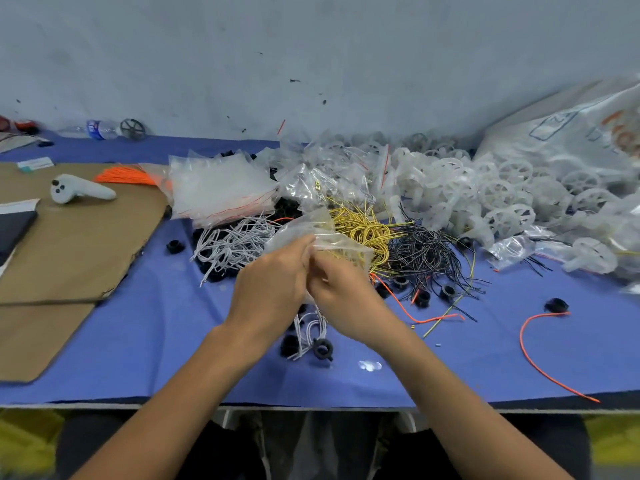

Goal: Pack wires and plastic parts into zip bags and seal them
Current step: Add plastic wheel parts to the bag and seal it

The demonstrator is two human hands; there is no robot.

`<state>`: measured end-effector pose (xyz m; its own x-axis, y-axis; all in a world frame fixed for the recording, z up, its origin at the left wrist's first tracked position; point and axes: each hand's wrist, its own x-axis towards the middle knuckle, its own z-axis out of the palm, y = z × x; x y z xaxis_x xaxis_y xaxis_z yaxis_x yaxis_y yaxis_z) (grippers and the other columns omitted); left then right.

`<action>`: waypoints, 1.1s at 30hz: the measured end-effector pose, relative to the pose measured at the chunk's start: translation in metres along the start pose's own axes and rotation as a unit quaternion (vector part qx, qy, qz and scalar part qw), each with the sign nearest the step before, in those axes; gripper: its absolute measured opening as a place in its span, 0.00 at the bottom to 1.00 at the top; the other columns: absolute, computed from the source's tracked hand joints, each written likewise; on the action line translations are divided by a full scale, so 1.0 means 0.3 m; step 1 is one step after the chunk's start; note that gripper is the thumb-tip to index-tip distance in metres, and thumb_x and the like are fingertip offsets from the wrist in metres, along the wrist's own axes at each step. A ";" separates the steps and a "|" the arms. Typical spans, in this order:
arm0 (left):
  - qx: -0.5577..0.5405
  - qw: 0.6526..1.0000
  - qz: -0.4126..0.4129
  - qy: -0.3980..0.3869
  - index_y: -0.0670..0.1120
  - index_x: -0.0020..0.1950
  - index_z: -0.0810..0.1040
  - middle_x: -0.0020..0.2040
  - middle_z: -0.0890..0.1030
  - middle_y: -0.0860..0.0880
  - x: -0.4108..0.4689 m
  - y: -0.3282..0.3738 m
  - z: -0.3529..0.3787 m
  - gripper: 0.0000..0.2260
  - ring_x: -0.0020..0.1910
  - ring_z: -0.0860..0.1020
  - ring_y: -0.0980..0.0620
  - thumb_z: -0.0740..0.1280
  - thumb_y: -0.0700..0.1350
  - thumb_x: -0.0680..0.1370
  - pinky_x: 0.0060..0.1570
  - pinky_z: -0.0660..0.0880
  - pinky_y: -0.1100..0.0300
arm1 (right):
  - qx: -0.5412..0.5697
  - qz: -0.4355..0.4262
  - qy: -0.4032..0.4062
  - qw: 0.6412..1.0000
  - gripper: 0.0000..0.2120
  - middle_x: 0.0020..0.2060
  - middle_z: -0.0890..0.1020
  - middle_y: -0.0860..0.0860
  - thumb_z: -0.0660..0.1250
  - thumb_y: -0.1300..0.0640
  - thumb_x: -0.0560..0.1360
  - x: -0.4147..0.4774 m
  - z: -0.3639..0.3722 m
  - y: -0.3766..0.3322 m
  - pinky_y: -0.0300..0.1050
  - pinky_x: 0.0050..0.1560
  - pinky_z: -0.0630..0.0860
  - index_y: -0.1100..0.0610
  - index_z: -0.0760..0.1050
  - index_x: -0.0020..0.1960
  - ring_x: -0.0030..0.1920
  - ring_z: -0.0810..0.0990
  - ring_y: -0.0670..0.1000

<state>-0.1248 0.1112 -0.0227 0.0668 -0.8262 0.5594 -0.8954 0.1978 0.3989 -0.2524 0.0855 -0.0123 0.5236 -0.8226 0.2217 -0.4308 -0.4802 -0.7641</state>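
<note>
Overlapping at the middle of the counter (138, 341), the left grip (273, 282) and right grip (343, 292) hide each other's fingertips, and motion blur smears what little shows. Both have their fingers curled onto one clear zip bag (322, 230), pinching its crumpled film between them. The bag's upper part stands up beyond the knuckles. Its lower part is covered by the hands, so what it contains cannot be made out. Yellow wires (363, 226) show through the film from behind.

A bunch of white wires (308, 327) and a black plastic ring (322, 348) lie just below the hands, near the wrists. Whether they are inside the bag or loose on the blue cloth is unclear.

Beyond the hands lie a grey-white wire tangle (235, 244) to the left and black wires (426, 251) to the right. A stack of empty zip bags (221, 188) sits further back. The heap of translucent plastic wheels (502, 195) blurs together. A large printed sack (571, 126) is cut off by the right edge.
</note>
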 end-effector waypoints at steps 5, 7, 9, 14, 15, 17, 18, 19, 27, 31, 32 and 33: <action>-0.027 0.999 -0.026 0.015 0.51 0.62 0.77 0.32 0.76 0.48 0.014 -0.014 -0.005 0.12 0.32 0.75 0.41 0.56 0.50 0.85 0.33 0.69 0.52 | -0.035 0.014 0.197 0.980 0.11 0.33 0.81 0.42 0.61 0.55 0.72 -0.043 -0.246 0.109 0.38 0.30 0.69 0.43 0.80 0.44 0.28 0.74 0.43; -0.023 0.999 -0.032 0.009 0.49 0.59 0.78 0.30 0.74 0.50 0.022 -0.014 -0.004 0.12 0.31 0.73 0.42 0.56 0.50 0.85 0.33 0.70 0.51 | -0.189 0.070 0.168 0.965 0.11 0.37 0.82 0.44 0.61 0.58 0.75 0.053 -0.299 0.206 0.42 0.38 0.68 0.47 0.81 0.49 0.39 0.78 0.48; -0.023 0.999 -0.031 0.004 0.48 0.57 0.77 0.28 0.71 0.52 0.026 -0.010 0.001 0.12 0.29 0.72 0.42 0.56 0.50 0.85 0.32 0.70 0.50 | -0.358 0.081 0.029 0.930 0.13 0.48 0.82 0.54 0.60 0.59 0.77 0.137 -0.282 0.304 0.47 0.50 0.70 0.53 0.81 0.55 0.52 0.77 0.58; -0.008 0.999 -0.029 -0.020 0.52 0.65 0.75 0.34 0.78 0.49 0.023 0.003 0.010 0.13 0.35 0.78 0.40 0.55 0.51 0.85 0.38 0.75 0.49 | -0.510 0.041 -0.056 0.858 0.10 0.53 0.75 0.57 0.60 0.57 0.78 0.193 -0.231 0.412 0.52 0.57 0.69 0.54 0.77 0.57 0.56 0.71 0.60; -0.013 0.999 -0.030 -0.024 0.52 0.66 0.75 0.36 0.81 0.48 0.022 0.003 0.010 0.14 0.36 0.79 0.40 0.55 0.51 0.85 0.39 0.76 0.49 | -0.498 0.021 -0.034 0.866 0.09 0.52 0.75 0.57 0.59 0.58 0.79 0.193 -0.244 0.405 0.52 0.56 0.70 0.55 0.78 0.54 0.55 0.72 0.61; -0.020 0.999 -0.029 -0.024 0.52 0.67 0.75 0.37 0.82 0.46 0.021 0.003 0.011 0.14 0.37 0.79 0.40 0.56 0.51 0.85 0.38 0.76 0.50 | -0.433 -0.013 0.061 0.899 0.09 0.44 0.77 0.56 0.60 0.59 0.79 0.187 -0.284 0.385 0.50 0.49 0.72 0.59 0.78 0.46 0.48 0.75 0.60; -0.021 0.999 -0.027 -0.022 0.52 0.67 0.75 0.35 0.81 0.46 0.019 0.004 0.013 0.14 0.36 0.79 0.40 0.56 0.51 0.84 0.36 0.75 0.51 | -0.382 -0.011 0.122 0.916 0.10 0.40 0.78 0.55 0.60 0.59 0.80 0.182 -0.313 0.368 0.48 0.44 0.72 0.60 0.77 0.44 0.44 0.76 0.59; -0.021 0.999 -0.025 -0.023 0.53 0.68 0.75 0.34 0.80 0.47 0.017 0.005 0.015 0.14 0.35 0.79 0.40 0.56 0.51 0.84 0.35 0.74 0.51 | -0.317 0.005 0.180 0.931 0.10 0.37 0.78 0.53 0.61 0.57 0.80 0.174 -0.347 0.346 0.44 0.40 0.71 0.59 0.77 0.43 0.41 0.76 0.56; -0.043 0.997 -0.044 -0.048 0.59 0.69 0.70 0.30 0.71 0.56 -0.004 0.016 0.043 0.15 0.33 0.75 0.47 0.53 0.54 0.84 0.37 0.75 0.52 | 0.291 0.049 0.307 0.905 0.08 0.34 0.81 0.49 0.63 0.58 0.81 0.008 -0.513 0.123 0.39 0.28 0.76 0.51 0.79 0.46 0.29 0.79 0.49; -0.035 0.997 -0.044 -0.049 0.57 0.71 0.70 0.29 0.72 0.56 -0.014 0.028 0.048 0.16 0.31 0.74 0.47 0.53 0.54 0.84 0.34 0.70 0.53 | 0.277 0.123 0.107 0.947 0.07 0.31 0.77 0.52 0.65 0.59 0.79 -0.135 -0.372 0.094 0.40 0.22 0.70 0.55 0.82 0.48 0.23 0.72 0.49; -0.039 0.997 -0.045 -0.052 0.58 0.71 0.70 0.32 0.77 0.54 -0.017 0.035 0.048 0.17 0.34 0.77 0.45 0.53 0.54 0.84 0.35 0.72 0.52 | 0.286 0.154 0.063 0.944 0.07 0.31 0.77 0.53 0.65 0.59 0.79 -0.164 -0.309 0.092 0.40 0.22 0.70 0.56 0.82 0.49 0.24 0.73 0.49; -0.041 0.997 -0.047 -0.053 0.59 0.71 0.69 0.37 0.81 0.51 -0.021 0.042 0.048 0.17 0.39 0.79 0.42 0.51 0.55 0.83 0.38 0.74 0.50 | 0.315 0.189 0.034 0.929 0.07 0.32 0.78 0.53 0.65 0.60 0.79 -0.185 -0.247 0.088 0.40 0.23 0.71 0.58 0.82 0.49 0.24 0.73 0.49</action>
<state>-0.1428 0.1113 -0.0315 0.0983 -0.8932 0.4387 -0.8481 0.1555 0.5065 -0.3474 0.0961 0.0001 0.3656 -0.9240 -0.1124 -0.0462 0.1026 -0.9937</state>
